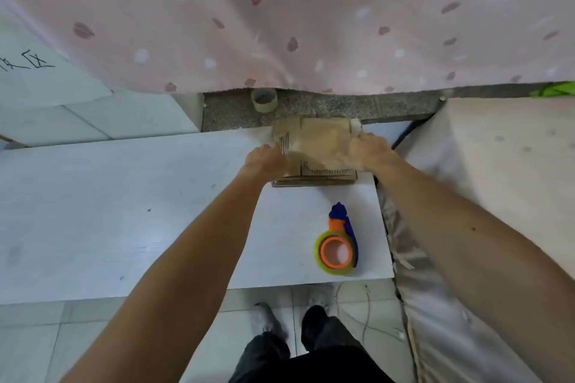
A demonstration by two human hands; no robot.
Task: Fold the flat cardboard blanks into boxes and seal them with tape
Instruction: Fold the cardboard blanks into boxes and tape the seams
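So your left grip [264, 162] is curled round the left edge of the top blank [317, 146], on the stack of blanks [314, 181] at the far right end of the bench [124, 211]. Your right grip [370, 152] is at its right edge, too blurry to tell if it's clamped. The tape dispenser [337, 247] lies nearer you.

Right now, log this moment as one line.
left hand: holds top blank, left edge | right hand: holds its right edge | stack: on table | tape dispenser: untouched on table
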